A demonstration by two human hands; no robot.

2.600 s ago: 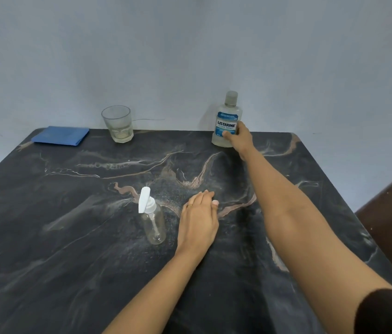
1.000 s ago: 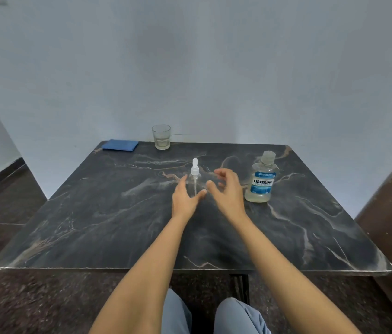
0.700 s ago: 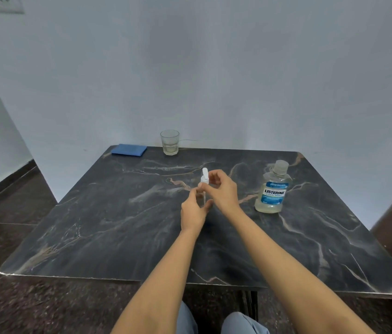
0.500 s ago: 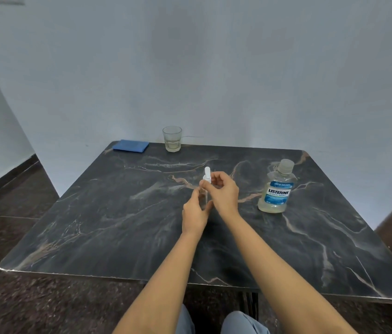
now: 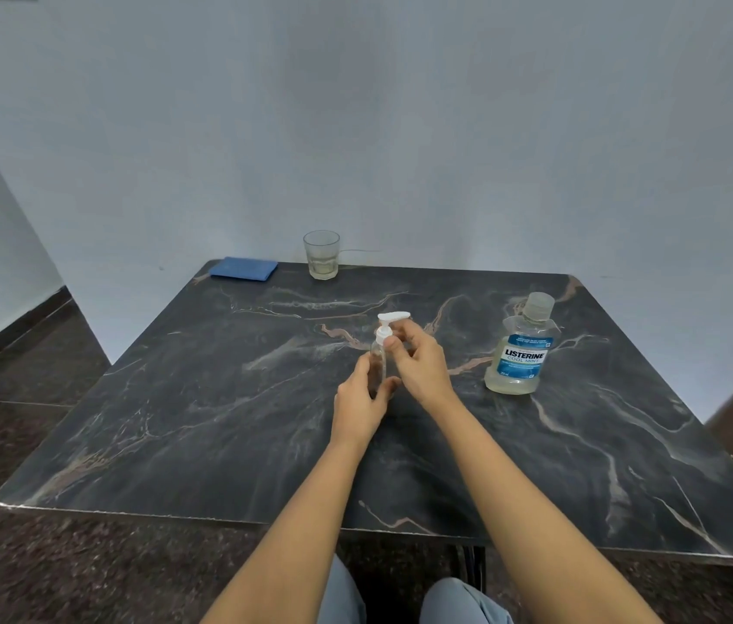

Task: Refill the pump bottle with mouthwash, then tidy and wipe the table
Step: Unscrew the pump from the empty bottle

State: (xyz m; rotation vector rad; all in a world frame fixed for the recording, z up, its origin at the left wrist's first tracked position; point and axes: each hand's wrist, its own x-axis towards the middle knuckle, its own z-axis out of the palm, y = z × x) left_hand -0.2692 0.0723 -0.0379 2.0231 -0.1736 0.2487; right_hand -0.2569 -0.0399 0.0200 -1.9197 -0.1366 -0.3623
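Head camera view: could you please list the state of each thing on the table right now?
Pump bottle: upright, pump head on, looks empty.
Left hand: gripping the pump bottle's body.
Right hand: fingers at the pump collar.
Mouthwash bottle: upright, capped, partly full, untouched.
Glass: upright, a little liquid inside.
Blue cloth: folded flat, far left corner.
Table: looks dry.

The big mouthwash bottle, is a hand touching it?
Apart. In the head view dark table shows between the mouthwash bottle and the right hand.
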